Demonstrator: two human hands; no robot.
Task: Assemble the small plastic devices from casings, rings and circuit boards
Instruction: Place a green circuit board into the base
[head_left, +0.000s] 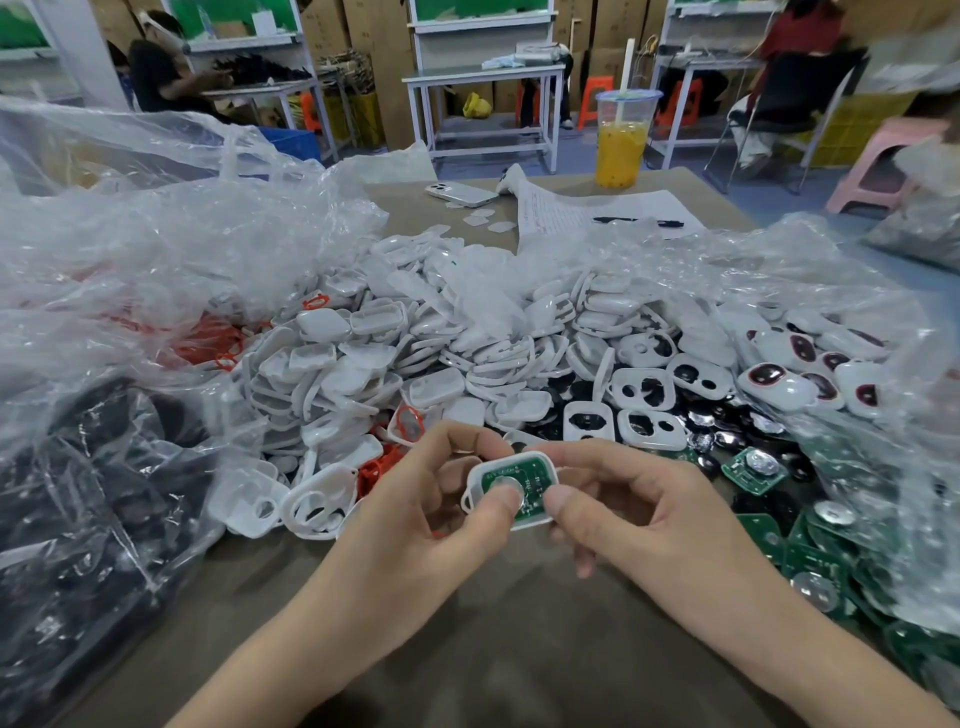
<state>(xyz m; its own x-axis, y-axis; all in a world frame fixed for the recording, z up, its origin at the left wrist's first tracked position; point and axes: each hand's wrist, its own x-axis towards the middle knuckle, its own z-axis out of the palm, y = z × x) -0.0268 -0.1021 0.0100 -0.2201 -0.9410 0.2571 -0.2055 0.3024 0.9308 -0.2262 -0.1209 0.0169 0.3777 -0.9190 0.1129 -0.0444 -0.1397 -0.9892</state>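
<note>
I see the left hand (415, 514) and the right hand (644, 525) both gripping one white casing (514, 460) at lower centre of the frame. Their fingers curl round its edges, and the left thumb (496, 512) presses the round metal disc (515, 489) on the green circuit board (537, 475) seated inside it. Just above them lies a heap of white casing halves (415, 353). Orange rings (213, 340) sit in a clear bag (156, 249) at the left, and loose circuit boards (810, 556) lie at the lower right. I make out a phone (460, 193) and an orange drink cup (621, 140) near the top
</note>
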